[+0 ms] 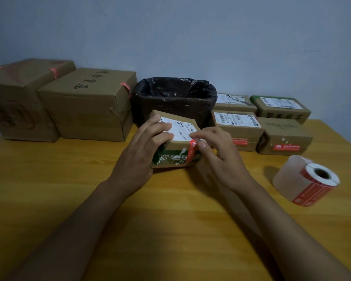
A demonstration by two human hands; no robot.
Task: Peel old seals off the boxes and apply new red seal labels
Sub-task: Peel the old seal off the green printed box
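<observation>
Left hand (145, 147) grips the tilted box (175, 138); right hand (217, 153) seemingly pinches its red seal (192, 149); label roll (306, 179) at three o'clock.

The small box (175, 138) sits on the table (170, 220) before me. At twelve, the lined bin (173, 98); at ten, two large cartons (89, 104); at two, four parcels (261, 122); at three, the label roll (306, 179).

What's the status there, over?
Left hand grips small box, tilted on table. Right hand pinches red seal at top edge. Nothing in the way; label roll lies right.
</observation>
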